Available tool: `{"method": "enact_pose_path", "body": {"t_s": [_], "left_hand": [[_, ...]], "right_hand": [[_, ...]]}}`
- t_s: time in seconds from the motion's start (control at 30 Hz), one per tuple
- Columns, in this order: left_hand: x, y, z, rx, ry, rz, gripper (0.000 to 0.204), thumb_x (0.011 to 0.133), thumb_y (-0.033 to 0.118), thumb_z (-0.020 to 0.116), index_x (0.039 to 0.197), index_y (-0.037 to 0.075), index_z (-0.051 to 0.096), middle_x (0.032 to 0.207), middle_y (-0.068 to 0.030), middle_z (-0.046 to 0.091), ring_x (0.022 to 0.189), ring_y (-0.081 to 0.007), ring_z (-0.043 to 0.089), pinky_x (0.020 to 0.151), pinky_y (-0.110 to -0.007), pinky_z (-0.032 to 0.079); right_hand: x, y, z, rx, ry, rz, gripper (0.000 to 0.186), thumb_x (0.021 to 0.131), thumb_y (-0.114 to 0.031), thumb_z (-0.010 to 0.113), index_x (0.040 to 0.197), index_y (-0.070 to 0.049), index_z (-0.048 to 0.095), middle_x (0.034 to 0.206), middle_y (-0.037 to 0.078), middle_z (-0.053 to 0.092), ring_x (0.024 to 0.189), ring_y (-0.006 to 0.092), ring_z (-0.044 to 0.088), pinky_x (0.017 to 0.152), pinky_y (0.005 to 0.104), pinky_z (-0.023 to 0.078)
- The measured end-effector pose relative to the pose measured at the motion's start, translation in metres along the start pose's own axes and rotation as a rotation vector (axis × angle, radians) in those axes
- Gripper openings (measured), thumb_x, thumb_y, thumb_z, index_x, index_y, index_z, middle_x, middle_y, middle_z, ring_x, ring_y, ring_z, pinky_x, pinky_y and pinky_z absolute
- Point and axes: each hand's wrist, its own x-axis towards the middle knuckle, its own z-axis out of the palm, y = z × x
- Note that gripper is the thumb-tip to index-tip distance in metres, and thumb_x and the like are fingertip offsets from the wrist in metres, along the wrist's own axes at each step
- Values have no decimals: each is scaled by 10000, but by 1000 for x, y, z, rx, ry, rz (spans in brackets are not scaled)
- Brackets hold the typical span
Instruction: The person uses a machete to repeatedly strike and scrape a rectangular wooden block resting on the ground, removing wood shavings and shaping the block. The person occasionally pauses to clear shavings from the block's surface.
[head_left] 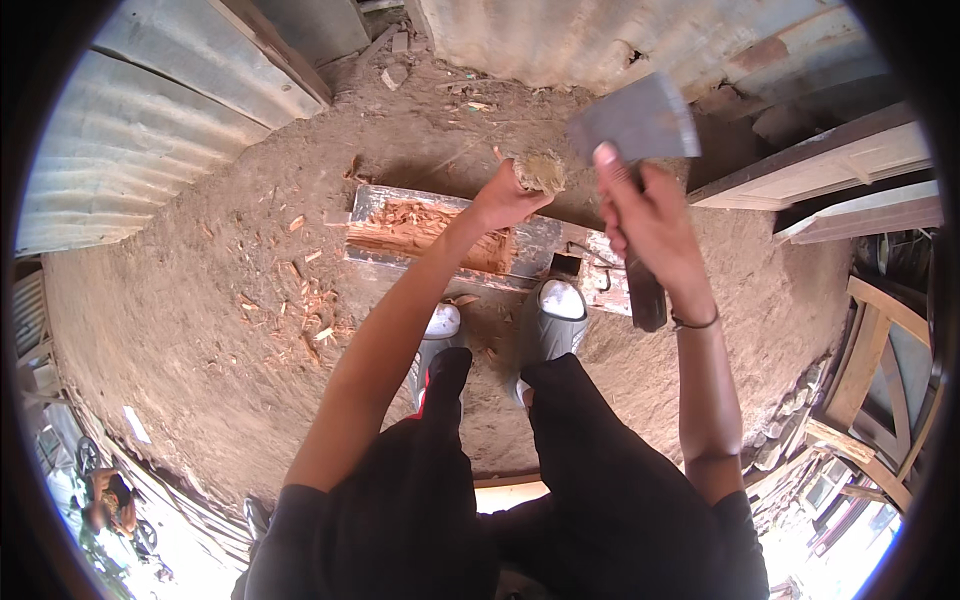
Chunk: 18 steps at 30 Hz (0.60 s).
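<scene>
My right hand (655,225) is closed around the dark handle of a hatchet (632,118). The broad grey blade is raised to the right of my left hand, with my thumb stretched along the base of its head. My left hand (508,200) grips a rough-topped piece of wood (541,173), seen mostly from its end; the rest of its length is hidden. Below both hands lies a worn plank (540,240) with peeling paint. On its left part is a reddish, hewn hollow or slab (400,237) covered in shavings; I cannot tell which.
Wood chips (315,305) are scattered on the dirt floor (200,300) at the left. My shoes (560,320) stand close to the plank's near edge. Corrugated metal sheets (150,130) border the far side. Wooden frames (870,370) lean at the right. Another person (112,500) is at the far lower left.
</scene>
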Motion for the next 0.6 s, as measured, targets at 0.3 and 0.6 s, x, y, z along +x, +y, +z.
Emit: {"method": "enact_pose_path", "body": {"t_s": [0.3, 0.6], "left_hand": [[8, 11, 9, -4, -74, -74, 343, 884, 56, 739, 1209, 23, 633, 1104, -71, 686, 1002, -158, 646, 879, -342, 535], [9, -1, 2, 40, -6, -152, 261, 881, 93, 733, 1131, 24, 706, 984, -105, 762, 936, -163, 703, 845, -343, 556]], "right_hand": [[37, 18, -1, -28, -118, 64, 580, 999, -602, 595, 855, -42, 543, 631, -7, 514, 477, 88, 504, 440, 254, 433], [31, -11, -12, 326, 100, -45, 430, 1003, -442, 650, 986, -26, 543, 685, 25, 549, 504, 111, 503, 465, 284, 419]]}}
